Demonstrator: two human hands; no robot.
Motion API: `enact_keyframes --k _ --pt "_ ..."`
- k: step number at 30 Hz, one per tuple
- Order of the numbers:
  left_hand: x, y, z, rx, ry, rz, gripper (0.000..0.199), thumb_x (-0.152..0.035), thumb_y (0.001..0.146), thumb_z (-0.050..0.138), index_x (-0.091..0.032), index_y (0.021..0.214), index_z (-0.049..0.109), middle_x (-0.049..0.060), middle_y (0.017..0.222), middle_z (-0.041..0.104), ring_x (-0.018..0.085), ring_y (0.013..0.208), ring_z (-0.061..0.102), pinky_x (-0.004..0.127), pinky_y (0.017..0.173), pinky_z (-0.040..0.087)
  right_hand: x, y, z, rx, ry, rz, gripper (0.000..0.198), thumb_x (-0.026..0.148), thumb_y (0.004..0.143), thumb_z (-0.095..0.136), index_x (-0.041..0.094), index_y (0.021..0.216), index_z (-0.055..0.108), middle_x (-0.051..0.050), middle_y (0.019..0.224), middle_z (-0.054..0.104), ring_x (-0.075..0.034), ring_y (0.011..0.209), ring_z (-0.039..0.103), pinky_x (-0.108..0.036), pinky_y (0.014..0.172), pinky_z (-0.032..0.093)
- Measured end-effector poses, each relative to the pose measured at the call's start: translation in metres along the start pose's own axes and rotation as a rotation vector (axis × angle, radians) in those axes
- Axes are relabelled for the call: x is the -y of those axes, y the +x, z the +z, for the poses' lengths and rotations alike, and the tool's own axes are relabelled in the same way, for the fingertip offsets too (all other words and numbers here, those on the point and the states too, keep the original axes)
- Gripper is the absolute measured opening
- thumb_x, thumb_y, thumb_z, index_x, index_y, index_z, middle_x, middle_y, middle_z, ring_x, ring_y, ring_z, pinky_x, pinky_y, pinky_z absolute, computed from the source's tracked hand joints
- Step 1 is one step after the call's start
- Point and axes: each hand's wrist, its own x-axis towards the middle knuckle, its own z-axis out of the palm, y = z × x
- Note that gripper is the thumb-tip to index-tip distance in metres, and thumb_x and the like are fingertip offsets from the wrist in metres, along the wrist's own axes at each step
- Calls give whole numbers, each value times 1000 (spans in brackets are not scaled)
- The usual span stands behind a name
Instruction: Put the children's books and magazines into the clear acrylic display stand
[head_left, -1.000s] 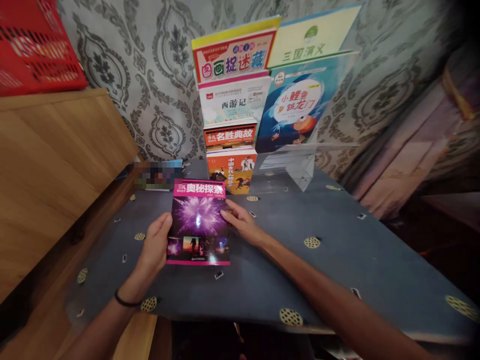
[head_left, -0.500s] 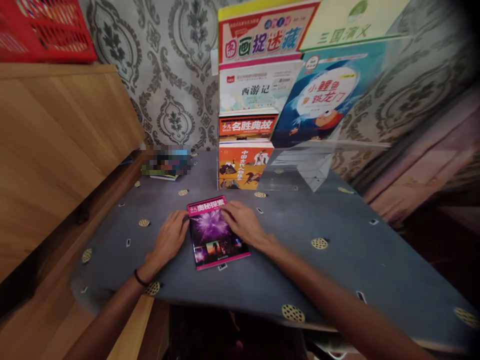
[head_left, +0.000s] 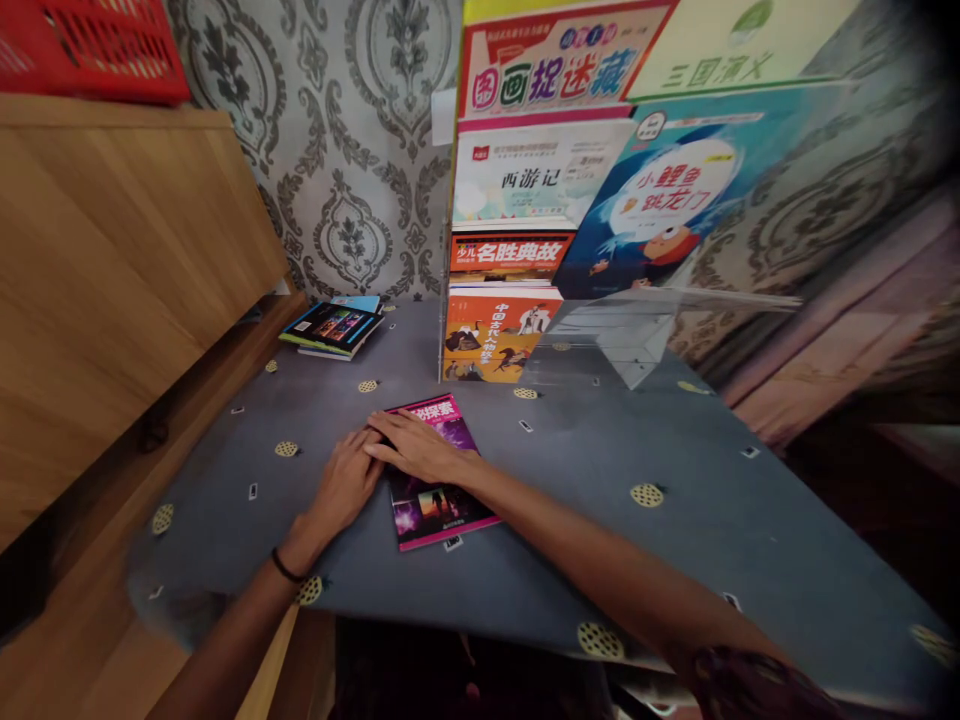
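Observation:
A thin book (head_left: 442, 505) with a purple and pink cover lies flat on the cloth-covered table, slightly turned. At its left edge, my left hand (head_left: 349, 480) is closed with the fingers together on that edge; the fingertips are partly hidden. My right hand (head_left: 420, 447) lies across the upper part of the cover, fingers stretched out to the left. Its fingertips meet my left hand's fingers near the book's upper left corner. Part of the title is covered by my right hand.
Behind the book stands a clear rack (head_left: 637, 345) with several upright books, among them an orange one (head_left: 487, 340) and a blue one (head_left: 652, 200). A small stack of books (head_left: 334, 328) lies at the back left, beside a wooden cabinet (head_left: 127, 270) bearing a red basket (head_left: 112, 50).
My right hand has slid left across the cover, from the book's upper right side to my left hand. My left hand stays at the left edge. The view has shifted slightly.

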Motion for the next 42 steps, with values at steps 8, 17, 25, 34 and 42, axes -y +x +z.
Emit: enact_keyframes --k 8,17,25,34,42 --pt "8 -2 8 -13 81 -13 38 -34 104 41 -19 136 55 15 136 65 30 131 58 54 109 47 -10 -9 1 -63 -72 81 57 51 104 44 13 145 54 -20 153 51 -30 146 44 -53 122 33" --pt "6 -1 6 -8 88 -8 34 -33 104 42 -21 131 59 12 137 65 30 131 57 53 108 48 -44 -42 -20 -114 -39 205 54 45 105 42 10 145 53 -22 152 51 -31 146 44 -55 122 32" --pt "-3 7 -3 -1 170 5 31 -34 104 43 -21 125 63 11 129 69 32 130 58 52 105 49 -81 -69 -41 -189 236 237 53 49 107 29 22 145 54 -9 147 60 -24 139 54 -51 122 33" --pt "-32 86 27 235 118 281 44 -33 105 39 -15 143 54 15 152 54 26 144 47 50 119 37 -86 -68 -48 -289 512 235 67 66 103 30 21 148 51 -10 145 61 -25 138 54 -48 121 36" --pt "-37 91 36 373 176 269 51 -38 106 36 -15 150 47 15 160 42 26 150 38 55 123 28 -86 -70 -52 -267 453 236 63 62 104 28 22 148 52 -9 152 54 -24 142 49 -47 123 32"
